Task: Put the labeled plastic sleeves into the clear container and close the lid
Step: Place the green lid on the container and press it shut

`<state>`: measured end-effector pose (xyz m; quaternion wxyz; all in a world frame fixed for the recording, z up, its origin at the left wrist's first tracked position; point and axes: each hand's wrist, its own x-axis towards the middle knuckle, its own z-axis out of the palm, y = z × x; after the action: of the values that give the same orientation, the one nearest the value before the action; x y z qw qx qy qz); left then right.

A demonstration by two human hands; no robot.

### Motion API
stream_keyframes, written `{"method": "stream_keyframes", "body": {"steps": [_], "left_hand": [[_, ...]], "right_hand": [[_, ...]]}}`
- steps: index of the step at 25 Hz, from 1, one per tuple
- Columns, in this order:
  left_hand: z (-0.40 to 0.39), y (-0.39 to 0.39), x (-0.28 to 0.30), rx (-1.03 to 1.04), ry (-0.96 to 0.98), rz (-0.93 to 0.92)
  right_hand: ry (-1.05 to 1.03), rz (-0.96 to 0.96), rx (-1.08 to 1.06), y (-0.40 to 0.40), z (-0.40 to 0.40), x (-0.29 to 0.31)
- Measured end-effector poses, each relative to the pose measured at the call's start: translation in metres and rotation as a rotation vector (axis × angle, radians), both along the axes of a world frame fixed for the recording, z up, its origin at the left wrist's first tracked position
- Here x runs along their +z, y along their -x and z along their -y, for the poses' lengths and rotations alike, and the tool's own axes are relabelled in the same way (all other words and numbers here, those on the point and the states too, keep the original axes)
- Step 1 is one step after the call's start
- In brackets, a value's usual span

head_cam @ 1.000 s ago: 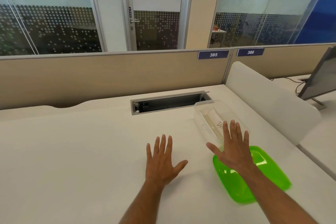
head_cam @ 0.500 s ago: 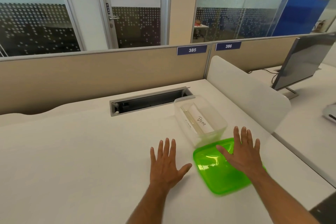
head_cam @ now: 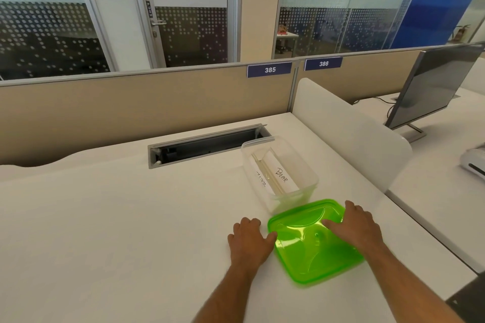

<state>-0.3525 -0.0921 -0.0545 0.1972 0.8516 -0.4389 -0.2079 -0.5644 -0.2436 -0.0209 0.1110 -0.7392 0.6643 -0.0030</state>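
Note:
The clear container point(head_cam: 312, 183) stands open on the white desk point(head_cam: 105, 231), right of centre. Inside it lie two labeled plastic sleeves: one point(head_cam: 282, 178) with handwritten letters, and another point(head_cam: 261, 181) beside it on the left, partly hidden by the wall. The green lid point(head_cam: 315, 252) lies just in front of the container, tilted and slightly blurred. My right hand point(head_cam: 359, 228) grips the lid's far right edge, fingers curled over it and thumb on top. My left hand point(head_cam: 248, 241) rests on the desk with fingers curled, its thumb touching the lid's left edge.
A grey cable slot point(head_cam: 207, 145) is sunk into the desk behind the container. A white divider point(head_cam: 349, 126) stands on the right, with a monitor point(head_cam: 433, 86) and a white device point(head_cam: 475, 164) on the neighbouring desk. A beige partition point(head_cam: 131, 105) closes the back.
Both hands went from flat and spread to curled. My right hand closed on the lid's far edge, and my left hand slid right until its thumb met the lid.

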Motion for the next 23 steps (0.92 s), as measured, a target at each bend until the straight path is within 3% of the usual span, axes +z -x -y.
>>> {"method": "stream_keyframes", "body": {"steps": [6,11,14,19,23], "left_hand": [[0.001,0.01,0.001,-0.011,-0.013,-0.101],[-0.006,0.012,0.008,0.03,0.09,-0.219],[-0.014,0.011,0.018,0.109,0.262,-0.384],[-0.022,0.006,0.035,0.233,0.462,-0.323],[-0.027,0.001,0.042,0.272,0.557,-0.387]], "right_hand": [[-0.049,-0.068,-0.025,-0.001,0.001,-0.003],[-0.072,0.102,-0.096,0.002,0.001,-0.007],[0.019,0.251,-0.124,0.002,-0.003,-0.008],[0.348,0.494,-0.171,-0.004,-0.011,0.014],[0.347,0.501,-0.164,-0.007,-0.012,0.03]]}}
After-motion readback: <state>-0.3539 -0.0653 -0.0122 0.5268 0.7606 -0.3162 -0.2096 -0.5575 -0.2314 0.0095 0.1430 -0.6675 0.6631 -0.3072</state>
